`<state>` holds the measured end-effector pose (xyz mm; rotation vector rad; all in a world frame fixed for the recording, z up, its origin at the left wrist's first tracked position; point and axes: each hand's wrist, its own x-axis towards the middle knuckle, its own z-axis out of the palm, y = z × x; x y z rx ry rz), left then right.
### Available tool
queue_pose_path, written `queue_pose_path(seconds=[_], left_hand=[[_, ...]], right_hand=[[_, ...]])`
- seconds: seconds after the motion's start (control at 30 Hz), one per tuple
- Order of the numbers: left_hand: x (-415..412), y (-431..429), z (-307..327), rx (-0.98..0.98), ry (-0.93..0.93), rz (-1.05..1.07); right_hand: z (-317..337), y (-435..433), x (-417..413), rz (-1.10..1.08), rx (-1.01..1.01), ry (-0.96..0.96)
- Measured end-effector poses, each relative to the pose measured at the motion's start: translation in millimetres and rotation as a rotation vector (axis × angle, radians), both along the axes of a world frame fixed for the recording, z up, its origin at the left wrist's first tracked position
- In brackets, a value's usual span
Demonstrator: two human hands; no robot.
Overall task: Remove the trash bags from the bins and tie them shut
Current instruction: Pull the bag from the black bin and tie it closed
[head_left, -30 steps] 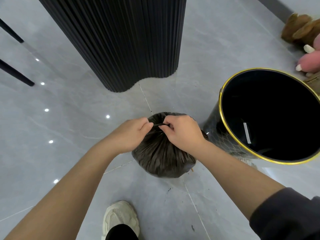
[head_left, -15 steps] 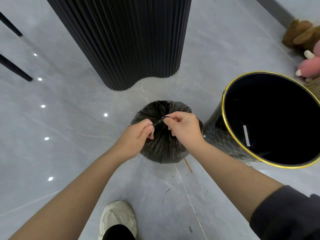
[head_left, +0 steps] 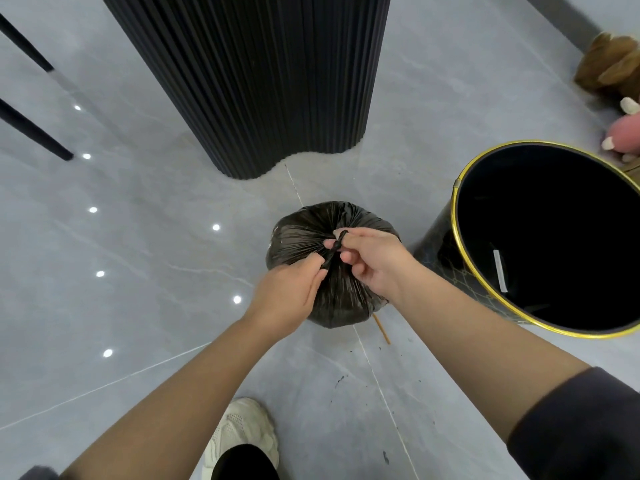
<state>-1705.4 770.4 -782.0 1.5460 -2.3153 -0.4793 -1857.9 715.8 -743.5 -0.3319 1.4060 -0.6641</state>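
Fingers of the right hand [head_left: 375, 263] pinched the twisted neck [head_left: 333, 251] of the black trash bag [head_left: 299, 237]; the left hand [head_left: 287, 296] gripped it just below. Bag sat on the floor [head_left: 145, 306] beneath both hands.

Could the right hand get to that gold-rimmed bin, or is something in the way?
Probably yes: the bin stands close beside the right hand, nothing between them. But its fingers pinch the twisted neck of the bag, so they must let go first.
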Motion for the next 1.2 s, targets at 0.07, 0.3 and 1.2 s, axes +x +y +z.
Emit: queue_pose_path(seconds=[0.07,0.3,1.2], left_hand=[[0.1,1.4,-4.3,-0.020,-0.057,-0.005],[16.9,6.6,-30.3,-0.036,-0.238,-0.088],[-7.7,-48.7,-6.7,0.687,0.444,0.274]], right_hand=[[0.5,-1.5,0.9,-0.074,0.113,-0.136],[-5.2,-7.4,-7.0,-0.095,0.131,-0.141],[7.5,12.2,-47.3,1.641,-1.190,1.219]])
